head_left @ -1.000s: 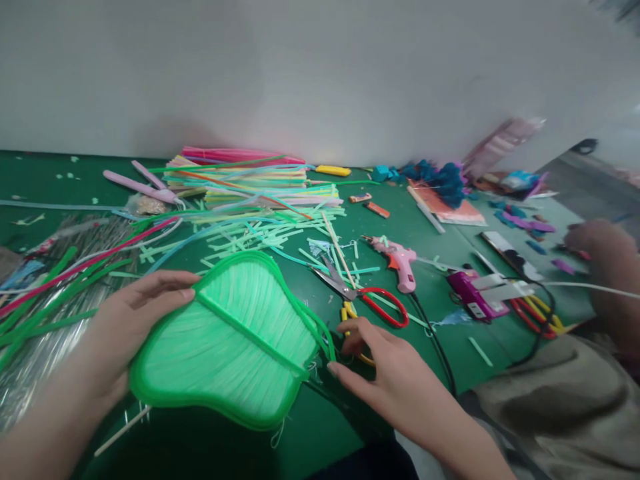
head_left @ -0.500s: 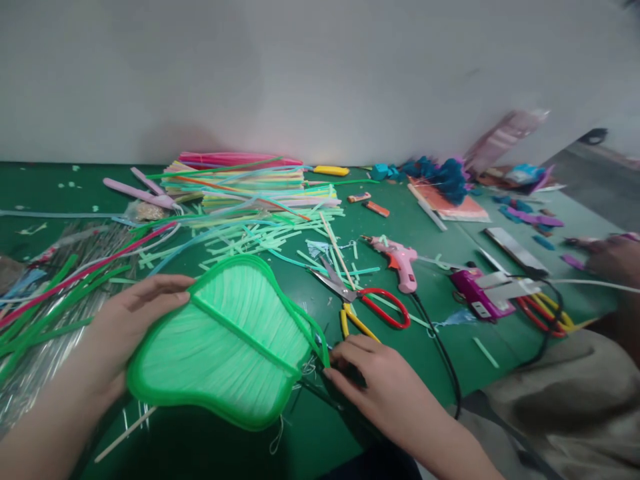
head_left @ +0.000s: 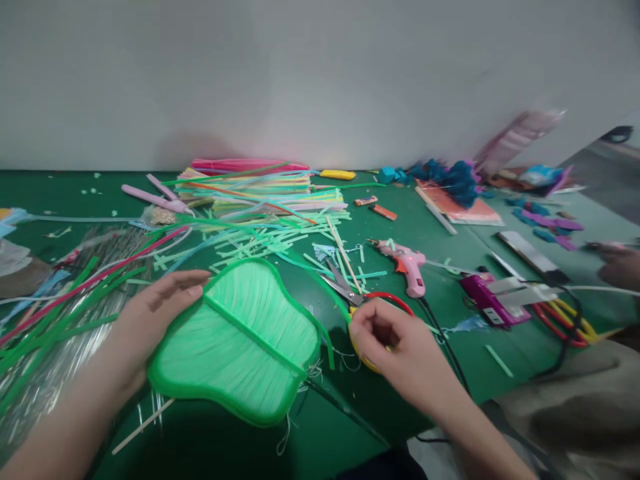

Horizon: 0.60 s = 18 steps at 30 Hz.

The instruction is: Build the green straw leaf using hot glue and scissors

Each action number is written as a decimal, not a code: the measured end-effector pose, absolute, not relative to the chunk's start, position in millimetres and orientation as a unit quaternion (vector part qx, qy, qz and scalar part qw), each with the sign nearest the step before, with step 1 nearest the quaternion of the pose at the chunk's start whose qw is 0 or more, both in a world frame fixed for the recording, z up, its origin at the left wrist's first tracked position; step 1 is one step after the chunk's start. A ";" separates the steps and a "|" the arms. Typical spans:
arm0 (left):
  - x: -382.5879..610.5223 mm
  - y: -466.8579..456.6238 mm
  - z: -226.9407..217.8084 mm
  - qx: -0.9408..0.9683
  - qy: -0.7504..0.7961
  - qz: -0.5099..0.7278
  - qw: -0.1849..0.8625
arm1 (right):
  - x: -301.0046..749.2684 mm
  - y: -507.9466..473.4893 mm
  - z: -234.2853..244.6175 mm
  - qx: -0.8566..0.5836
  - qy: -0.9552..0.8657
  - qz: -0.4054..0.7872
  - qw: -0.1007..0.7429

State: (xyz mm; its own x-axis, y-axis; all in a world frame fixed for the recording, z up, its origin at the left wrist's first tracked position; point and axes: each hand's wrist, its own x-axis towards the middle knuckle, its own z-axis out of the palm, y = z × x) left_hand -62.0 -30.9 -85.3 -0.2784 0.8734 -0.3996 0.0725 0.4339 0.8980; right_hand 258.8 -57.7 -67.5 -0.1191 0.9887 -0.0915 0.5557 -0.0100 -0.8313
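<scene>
My left hand (head_left: 155, 317) grips the left edge of a green leaf-shaped fan (head_left: 240, 347), thumb on its face. The fan has a thick green border, a rib across its ribbed fabric, and a dark stick running out at lower right. Between the pinched fingers of my right hand (head_left: 395, 340) is a thin green strip (head_left: 341, 303), slightly blurred, that slants up and left. Another green strip end (head_left: 329, 343) juts from the fan's right edge, near loose pale threads. Behind my right hand, scissors (head_left: 345, 288) with red handles lie partly covered, with a yellow-handled tool (head_left: 363, 353).
A pink glue gun (head_left: 407, 263) and a magenta device (head_left: 490, 303) with cables lie to the right. Bundled coloured strips (head_left: 250, 190) sit by the wall, with cut green pieces in front. Clear wrapped sticks (head_left: 65, 327) spread at left. Another person's hand (head_left: 620, 267) is at far right.
My right hand has moved right and up, away from the fan's edge, drawing a green strip with it. The fan stays in my left hand; the whole view has shifted slightly.
</scene>
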 end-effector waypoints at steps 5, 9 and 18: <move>-63.0 -31.3 -86.6 0.413 0.693 0.352 0.474 | 275.8 -0.6 -72.0 -0.628 -0.679 0.214 0.314; -65.2 -31.5 -92.9 0.491 0.726 0.282 0.391 | 286.8 15.9 -72.2 -0.630 -0.707 0.203 0.249; -67.0 -34.9 -117.4 0.709 0.667 0.212 0.087 | 373.3 14.0 -71.5 -0.794 -0.602 0.047 0.075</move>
State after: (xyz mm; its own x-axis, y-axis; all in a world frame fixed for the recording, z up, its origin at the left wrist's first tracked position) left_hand -67.0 -34.9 -117.4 0.0206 0.9825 0.1852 0.9089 -0.0956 0.4060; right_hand 373.3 14.0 -71.5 0.2709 0.9624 0.0167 0.9484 -0.2639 -0.1758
